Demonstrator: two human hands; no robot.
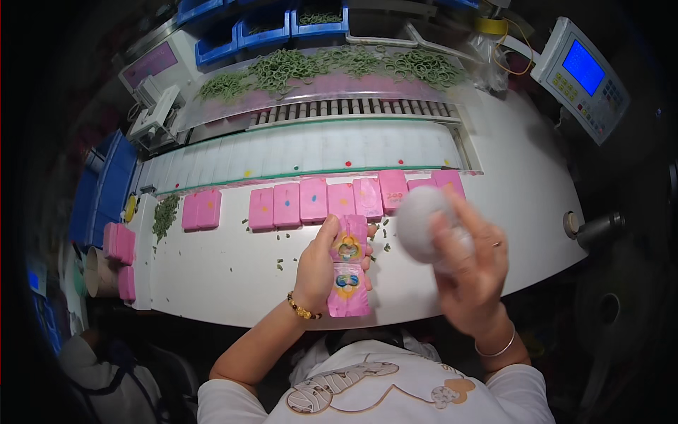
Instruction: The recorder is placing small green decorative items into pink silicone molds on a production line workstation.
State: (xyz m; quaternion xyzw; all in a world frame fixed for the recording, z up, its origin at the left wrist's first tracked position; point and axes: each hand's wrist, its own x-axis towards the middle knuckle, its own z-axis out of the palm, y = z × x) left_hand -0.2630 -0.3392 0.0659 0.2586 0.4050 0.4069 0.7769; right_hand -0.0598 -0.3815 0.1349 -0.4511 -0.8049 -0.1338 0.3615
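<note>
My left hand is wrapped around a pink rubber mold that lies spread open in two halves, one above the other. Yellow and blue marks surround the hollows in its inner faces. To the right, my right hand grips a round, greyish-white ball-like pouch. Motion blurs that hand and the pouch, which is raised apart from the mold. Beyond both hands stands a row of closed pink molds, several with coloured marks on top.
Small green scraps dot the white table. Behind the row run a pale glass-like strip, rollers, and a clear tray of green wax rings. Blue bins line the back; a blue-screened control panel stands right.
</note>
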